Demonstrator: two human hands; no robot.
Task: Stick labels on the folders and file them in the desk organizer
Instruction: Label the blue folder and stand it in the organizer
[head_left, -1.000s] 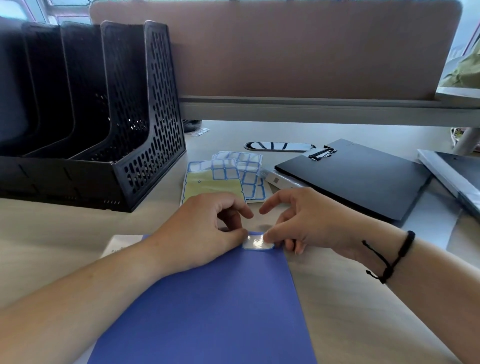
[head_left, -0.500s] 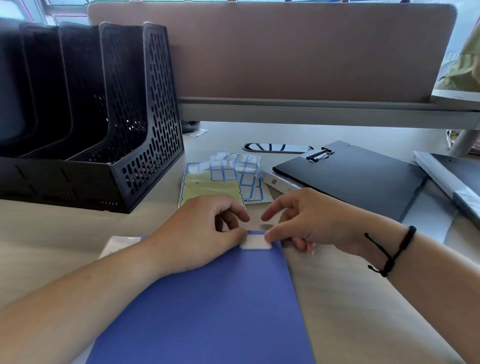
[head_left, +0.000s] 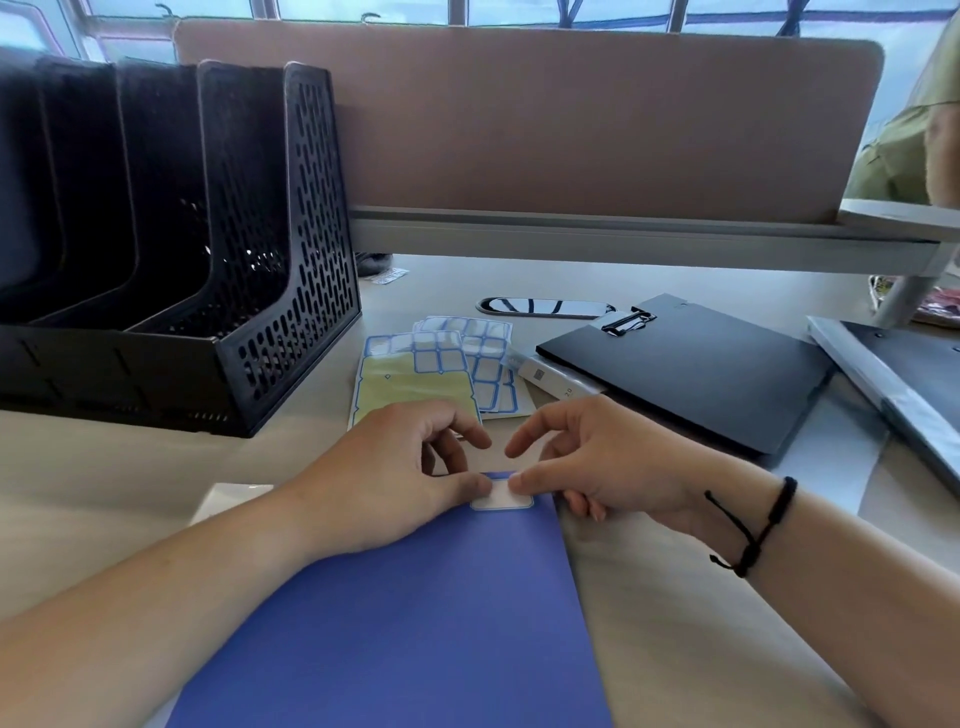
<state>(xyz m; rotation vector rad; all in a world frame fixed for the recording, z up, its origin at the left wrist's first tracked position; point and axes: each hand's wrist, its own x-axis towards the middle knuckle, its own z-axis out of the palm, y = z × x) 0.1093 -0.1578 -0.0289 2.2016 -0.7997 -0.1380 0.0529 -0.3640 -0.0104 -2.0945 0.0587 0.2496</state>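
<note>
— Looking across the pale wood bench (head_left: 701, 613), what lies on it?

— A black mesh desk organizer (head_left: 218, 291) at the far left, its slots upright. Label sheets (head_left: 441, 369) lie fanned just right of it, a black clipboard folder (head_left: 696, 369) lies further right, and a brown partition (head_left: 571, 124) closes the back, with windows above.

— And the task's folder?

— A blue folder (head_left: 415, 623) lies flat at the near edge, a white blue-edged label (head_left: 502, 500) on its far right corner.

— The left hand (head_left: 405, 478)?

— Its grip is curled, thumb tip pressing the label's left edge, palm resting on the folder.

— The right hand (head_left: 597, 467)?

— Curled too, thumb pressing the label's right edge, forefinger raised clear, lower fingers tucked beside the folder's corner. A black cord bracelet (head_left: 753, 525) circles that wrist.
</note>
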